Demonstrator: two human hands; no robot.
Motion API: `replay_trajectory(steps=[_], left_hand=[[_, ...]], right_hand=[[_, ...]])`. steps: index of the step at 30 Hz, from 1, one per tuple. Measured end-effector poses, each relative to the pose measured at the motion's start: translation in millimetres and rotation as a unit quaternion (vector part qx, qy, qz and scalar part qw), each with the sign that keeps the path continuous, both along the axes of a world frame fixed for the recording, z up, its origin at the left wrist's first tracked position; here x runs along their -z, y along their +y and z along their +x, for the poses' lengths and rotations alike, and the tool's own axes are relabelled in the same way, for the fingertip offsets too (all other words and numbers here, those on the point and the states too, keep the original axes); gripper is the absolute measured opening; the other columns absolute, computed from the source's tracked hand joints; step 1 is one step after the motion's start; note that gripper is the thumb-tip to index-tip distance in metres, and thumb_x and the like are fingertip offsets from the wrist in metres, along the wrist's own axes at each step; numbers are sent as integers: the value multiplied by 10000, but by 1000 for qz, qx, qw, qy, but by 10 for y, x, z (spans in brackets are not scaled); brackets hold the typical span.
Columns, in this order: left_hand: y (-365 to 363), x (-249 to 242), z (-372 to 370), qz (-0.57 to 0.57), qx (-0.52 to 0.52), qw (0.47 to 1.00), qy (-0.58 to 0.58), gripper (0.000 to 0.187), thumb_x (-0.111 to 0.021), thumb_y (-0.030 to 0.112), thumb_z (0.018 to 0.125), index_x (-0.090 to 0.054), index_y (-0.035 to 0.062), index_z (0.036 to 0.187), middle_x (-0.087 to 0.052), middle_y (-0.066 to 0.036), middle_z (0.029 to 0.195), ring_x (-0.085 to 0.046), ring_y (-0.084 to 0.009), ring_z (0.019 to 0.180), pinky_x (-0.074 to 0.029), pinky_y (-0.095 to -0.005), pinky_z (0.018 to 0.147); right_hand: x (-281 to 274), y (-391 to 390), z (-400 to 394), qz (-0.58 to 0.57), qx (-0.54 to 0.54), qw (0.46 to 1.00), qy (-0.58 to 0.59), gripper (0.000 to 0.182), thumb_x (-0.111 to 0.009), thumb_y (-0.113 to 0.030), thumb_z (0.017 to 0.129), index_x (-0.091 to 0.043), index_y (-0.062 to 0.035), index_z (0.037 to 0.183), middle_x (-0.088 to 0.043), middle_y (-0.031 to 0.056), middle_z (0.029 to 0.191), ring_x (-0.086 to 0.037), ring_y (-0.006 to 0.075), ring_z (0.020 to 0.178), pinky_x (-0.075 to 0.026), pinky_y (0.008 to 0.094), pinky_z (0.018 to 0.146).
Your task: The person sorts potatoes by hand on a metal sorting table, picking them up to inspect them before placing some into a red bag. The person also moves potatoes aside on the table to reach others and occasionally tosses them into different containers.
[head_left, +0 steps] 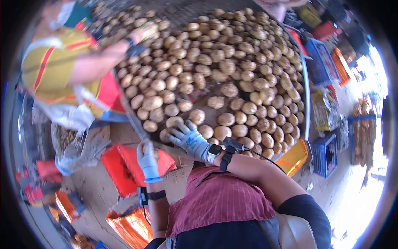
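Many round brown potatoes (pixel 227 66) are spread over a large sorting table (pixel 307 103). My right hand (pixel 188 139), in a pale glove with blue print, lies palm down at the table's near edge. Its fingers are spread, and their tips touch or nearly touch a potato (pixel 174 121). Just off the near left edge is my left hand (pixel 148 159), also gloved, with its fingers curled. Something small and brown shows between its thumb and fingers, too hidden to name.
At the left, a co-worker in a yellow top (pixel 54 74) reaches over the potatoes. Below the table's left corner lie red sacks (pixel 120 170). A yellow crate (pixel 292 159) touches the near right corner; blue crates (pixel 324 155) stand farther right. An orange sack (pixel 130 226) lies at the lower left.
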State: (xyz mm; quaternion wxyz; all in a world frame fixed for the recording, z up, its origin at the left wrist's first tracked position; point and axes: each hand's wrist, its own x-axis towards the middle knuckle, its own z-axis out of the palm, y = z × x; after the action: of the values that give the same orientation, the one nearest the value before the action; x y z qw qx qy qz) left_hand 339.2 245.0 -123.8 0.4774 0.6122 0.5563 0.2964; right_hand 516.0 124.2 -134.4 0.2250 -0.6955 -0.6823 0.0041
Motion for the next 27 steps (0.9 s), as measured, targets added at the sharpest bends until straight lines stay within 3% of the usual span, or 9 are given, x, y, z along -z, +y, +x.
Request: replay_trajectory(steps=[2, 10, 13, 17, 19, 22, 24, 25, 27], left_hand=[[-179, -102, 529, 241, 221, 921, 212, 414, -672, 287, 870, -607, 14, 1174, -618, -178, 1190, -591, -333, 1116, -486, -410, 948], [-818, -87, 893, 205, 426, 827, 305, 512, -645, 309, 896, -545, 29, 1313, -675, -176, 1070, -655, -311, 944, -527, -413, 822], [-736, -123, 845, -170, 316, 932, 56, 297, -627, 185, 945, -632, 26, 1197, -696, -69, 962, -578, -86, 641, -471, -223, 563], [-641, -198, 806, -272, 191, 942, -55, 277, -623, 243, 945, -644, 76, 1165, -692, -64, 1002, -615, -113, 674, -472, -236, 550], [-588, -219, 770, -375, 109, 909, -148, 314, -607, 328, 939, -634, 95, 1147, -682, -59, 1065, -645, -146, 762, -491, -259, 582], [-400, 330, 569, -572, 198, 680, -414, 285, -584, 315, 939, -626, 91, 1111, -665, -68, 956, -641, -204, 828, -530, -388, 686], [-627, 74, 396, -290, 300, 863, -285, 250, -563, 282, 956, -642, 54, 1020, -648, -49, 848, -631, -198, 743, -534, -337, 657], [-819, -468, 499, -501, -9, 817, -284, 206, -581, 202, 940, -614, 1, 967, -652, -61, 807, -567, -161, 612, -434, -260, 547], [-602, -228, -159, -541, 31, 794, -276, 206, -594, 216, 920, -624, 25, 991, -703, -106, 930, -625, -203, 678, -470, -277, 580]], right_hand=[[43, -385, 128, 4, 10, 999, 39, 465, -629, -291, 846, -539, -161, 1284, -475, 80, 1382, -407, 332, 1324, -329, 585, 1033], [-268, -2287, 473, -81, 252, 959, 99, 533, -701, -264, 748, -577, -99, 1239, -468, 151, 1393, -424, 381, 1306, -315, 553, 1096], [-213, -2720, 519, -15, 321, 944, 70, 416, -676, -194, 709, -628, -70, 1102, -527, 148, 1314, -465, 383, 1261, -361, 538, 1034], [-396, -2399, 878, 51, 475, 877, 59, 183, -694, -179, 801, -658, -45, 922, -645, 91, 1024, -591, 298, 1001, -464, 438, 866], [-418, -2094, 1140, 135, 419, 898, -4, 120, -659, -154, 811, -662, -64, 890, -677, 88, 929, -639, 272, 880, -498, 412, 789], [-221, -1203, 1665, -147, 436, 885, -74, 118, -582, -143, 832, -687, -117, 784, -683, 89, 740, -675, 260, 692, -532, 396, 596], [337, -1059, 2014, -202, 405, 888, -84, 188, -543, -138, 837, -693, -110, 726, -680, 112, 692, -679, 276, 633, -521, 399, 504], [466, -994, 2135, -202, 390, 895, -78, 205, -533, -144, 837, -715, -104, 750, -694, 134, 725, -694, 306, 689, -546, 432, 569], [243, -897, 2102, -203, 386, 898, -54, 171, -549, -153, 846, -701, -106, 782, -697, 134, 748, -691, 323, 717, -551, 464, 617]])
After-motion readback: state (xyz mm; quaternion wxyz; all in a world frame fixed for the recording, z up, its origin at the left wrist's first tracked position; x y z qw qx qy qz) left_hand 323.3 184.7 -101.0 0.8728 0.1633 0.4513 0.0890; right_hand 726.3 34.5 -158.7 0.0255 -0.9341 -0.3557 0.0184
